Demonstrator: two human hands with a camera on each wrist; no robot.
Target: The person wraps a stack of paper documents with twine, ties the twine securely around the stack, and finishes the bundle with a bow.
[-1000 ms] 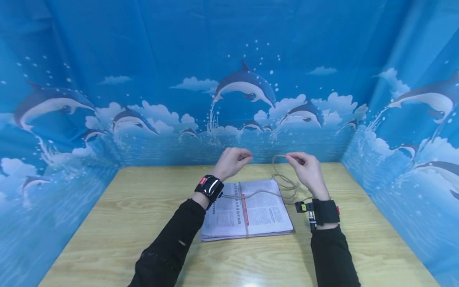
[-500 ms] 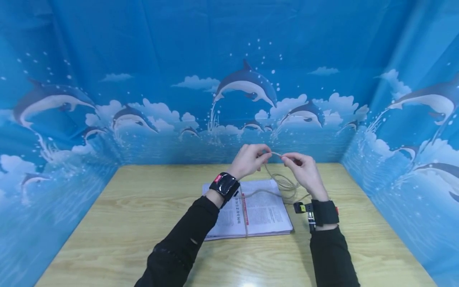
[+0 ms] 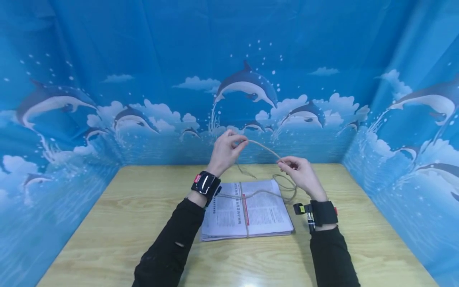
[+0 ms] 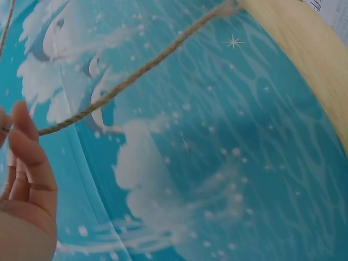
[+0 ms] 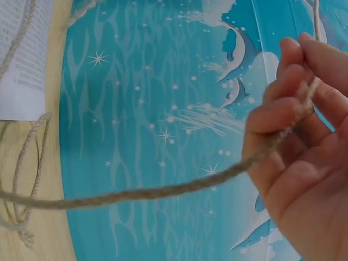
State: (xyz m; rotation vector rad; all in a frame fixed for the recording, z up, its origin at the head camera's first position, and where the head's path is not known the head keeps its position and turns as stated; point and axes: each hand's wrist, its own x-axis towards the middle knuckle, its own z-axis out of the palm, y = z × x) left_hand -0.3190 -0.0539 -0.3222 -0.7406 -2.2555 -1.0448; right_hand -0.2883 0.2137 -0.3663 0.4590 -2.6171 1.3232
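From where I'm standing, the person's left hand (image 3: 224, 151) is pinching a thin, tan, twisted-fibre twine (image 3: 265, 147) between thumb and index fingertip, the gap between them closing right down on the strand. Its other fingers are bending loosely behind. The right hand (image 3: 300, 174) is pinching the same strand with its thumb and fingertips, its remaining fingers curling in toward the palm. The left hand is sitting higher than the right, so the twine is sloping down between them in a gentle bow.

From the left hand's pinch a loose tail is hanging down over the far side of the pale, wood-grained bench (image 3: 143, 231). From the right hand, as its wrist view is showing, the strand is running across the curled fingers and away toward the bench, where loops are lying just beside the stack.

That flat stack of white printed newspapers (image 3: 229, 229) is lying on the bench below the hands, neither hand touching it. A line of twine is crossing it from far edge to near edge, and another length is trailing sideways over the top sheet.
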